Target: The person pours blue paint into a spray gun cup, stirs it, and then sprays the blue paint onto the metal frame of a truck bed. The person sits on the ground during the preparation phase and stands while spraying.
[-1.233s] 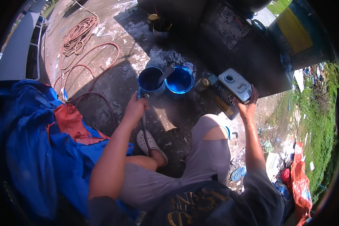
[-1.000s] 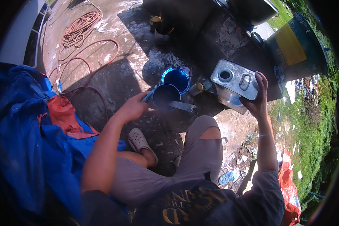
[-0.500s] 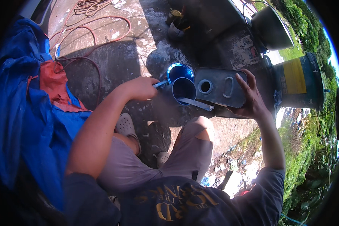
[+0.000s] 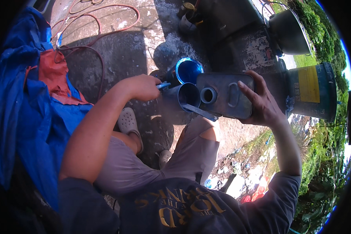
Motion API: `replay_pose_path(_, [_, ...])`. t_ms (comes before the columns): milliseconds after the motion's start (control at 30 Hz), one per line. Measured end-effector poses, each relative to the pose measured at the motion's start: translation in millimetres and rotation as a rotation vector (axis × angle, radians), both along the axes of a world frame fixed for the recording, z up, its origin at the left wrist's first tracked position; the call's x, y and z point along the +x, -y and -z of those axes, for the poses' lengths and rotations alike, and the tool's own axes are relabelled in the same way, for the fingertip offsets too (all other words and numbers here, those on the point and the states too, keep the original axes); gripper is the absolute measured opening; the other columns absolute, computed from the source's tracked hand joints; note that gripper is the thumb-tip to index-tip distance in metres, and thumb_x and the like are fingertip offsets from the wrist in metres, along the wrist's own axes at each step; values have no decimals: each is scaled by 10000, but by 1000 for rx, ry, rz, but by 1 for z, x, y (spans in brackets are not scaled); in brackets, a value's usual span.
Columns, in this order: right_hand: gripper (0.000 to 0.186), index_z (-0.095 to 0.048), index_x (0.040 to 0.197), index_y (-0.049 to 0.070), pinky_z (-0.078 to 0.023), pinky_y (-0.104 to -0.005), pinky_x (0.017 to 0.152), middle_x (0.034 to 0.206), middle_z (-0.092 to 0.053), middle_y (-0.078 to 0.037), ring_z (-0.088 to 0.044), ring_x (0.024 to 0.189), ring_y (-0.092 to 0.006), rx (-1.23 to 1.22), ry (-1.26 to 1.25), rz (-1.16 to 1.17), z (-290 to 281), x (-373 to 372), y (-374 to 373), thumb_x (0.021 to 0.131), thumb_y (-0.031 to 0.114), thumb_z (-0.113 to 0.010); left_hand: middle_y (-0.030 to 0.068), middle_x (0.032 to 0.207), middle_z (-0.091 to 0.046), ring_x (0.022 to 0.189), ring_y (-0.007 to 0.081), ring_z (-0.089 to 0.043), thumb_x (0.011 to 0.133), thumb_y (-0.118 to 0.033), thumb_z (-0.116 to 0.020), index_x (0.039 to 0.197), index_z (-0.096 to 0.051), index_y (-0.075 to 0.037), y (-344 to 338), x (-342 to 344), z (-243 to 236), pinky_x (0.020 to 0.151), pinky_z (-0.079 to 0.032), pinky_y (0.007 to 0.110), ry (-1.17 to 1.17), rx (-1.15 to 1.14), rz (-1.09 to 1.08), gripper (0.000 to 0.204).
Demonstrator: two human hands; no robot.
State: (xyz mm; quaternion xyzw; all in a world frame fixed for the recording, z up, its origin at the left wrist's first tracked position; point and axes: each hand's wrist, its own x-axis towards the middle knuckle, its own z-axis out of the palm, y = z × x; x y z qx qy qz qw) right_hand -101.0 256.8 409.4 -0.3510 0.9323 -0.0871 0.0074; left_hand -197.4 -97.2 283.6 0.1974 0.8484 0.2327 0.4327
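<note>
A: What is being held on the left side?

B: A blue cup (image 4: pixel 174 99) is being held out by its handle in the left hand (image 4: pixel 145 88). The handle is being clamped within curled fingers. 1 flat stick (image 4: pixel 201 112) is being supported on the cup's rim, with 1 end lying inside and the other sticking out past the edge, toward the knee.

A: And on the right?

B: A metal can (image 4: pixel 222 105) is being gripped at its outer end by the right hand (image 4: pixel 263 102). The fingers are being clamped on the can, and 1 fingertip is being pressed over its top face. That face, with its round spout and 1 loop handle, is being presented to the camera.

A: How are the 2 vessels being placed?

B: The spout is being held just beside the cup's mouth. Whether contact is being made cannot be told.

A: What else is being noted?

B: A blue bucket (image 4: pixel 191 69) is standing just beyond the cup. A blue and red tarp (image 4: pixel 29 113) is lying at the far left, with a red hose (image 4: pixel 102 66) being seen near it. A bin (image 4: pixel 327 90) with a yellow panel is standing beyond the right hand.
</note>
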Motion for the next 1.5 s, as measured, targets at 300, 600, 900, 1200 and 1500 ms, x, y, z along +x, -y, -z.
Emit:
replay_pose_path(300, [1176,-367,1556,412,-504,-579,1019,1489,-379,-221,-518,1285,-478,136,-47,-72,-18,-2,16,543,303,-956,190,1076,-744,968,332,-728,837,-171,-548,1296,-683,-118,-5,6,-2,829,-555,433,7,-24,2,481])
replay_pose_path(600, [1060,-422,1526,367,-494,-580,1037,1450,-428,-221,-547,1258,-461,215,-63,-89,-44,-1,40,599,324,-933,202,1082,-739,942,333,-735,833,-167,-547,1409,-620,-145,-11,5,-5,814,-566,436,-12,-8,54,581])
replay_pose_path(900, [1028,-456,1509,350,-487,-567,1037,1414,-444,-218,-554,1234,-442,278,-82,-107,-57,-3,49,598,335,-930,195,1183,-728,1116,356,-696,861,-176,-562,1226,-714,-71,-24,6,0,942,-536,444,4,48,5,408])
replay_pose_path(1200, [1018,-445,1520,314,-477,-559,1026,1439,-434,-225,-531,1253,-464,332,-65,-113,-66,-6,53,614,305,-907,212,1221,-712,1151,377,-678,862,-174,-553,1242,-708,-76,-27,3,-3,971,-525,451,-4,81,3,422])
replay_pose_path(1500, [976,-504,1488,279,-469,-561,1043,1445,-430,-214,-515,1274,-453,400,-58,-105,-73,-6,59,598,301,-904,210,1209,-716,1135,374,-685,877,-177,-538,1252,-699,-79,-31,4,5,965,-525,450,-34,99,17,420])
